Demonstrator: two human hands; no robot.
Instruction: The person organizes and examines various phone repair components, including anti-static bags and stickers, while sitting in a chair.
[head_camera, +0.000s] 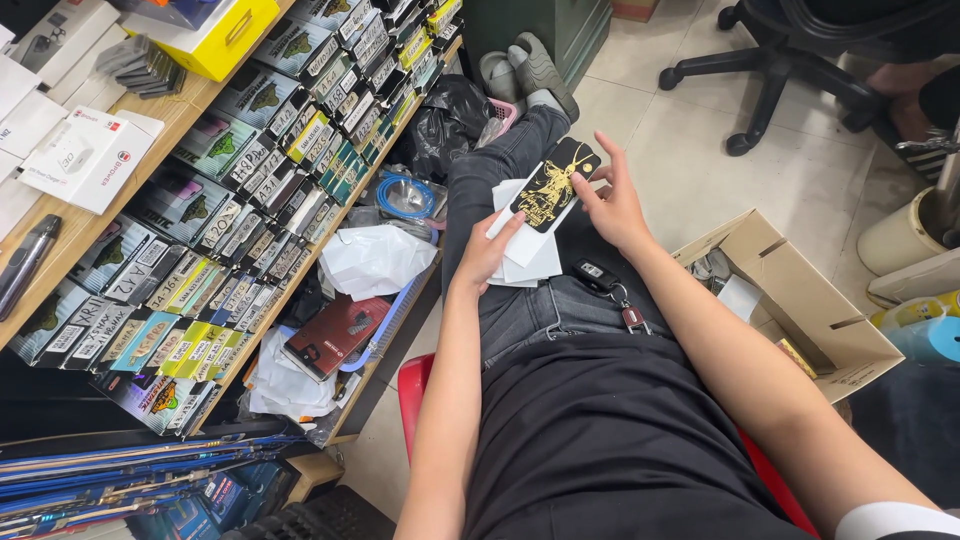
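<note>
Packed shelf of packets (250, 190) crowds the left; an open cardboard box (800, 300) blocks the right; bare tile floor (690, 150) lies far ahead.

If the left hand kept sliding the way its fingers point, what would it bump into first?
The left hand points up and right, so it would likely first meet the black and gold card it already touches, then the right hand.

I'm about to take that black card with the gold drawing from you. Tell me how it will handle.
The black card is thin and flat, so probably light and a bit bendy. It looks glossy, so it may slip between fingers. The right hand steadies its top edge and the left hand its lower end.
</note>
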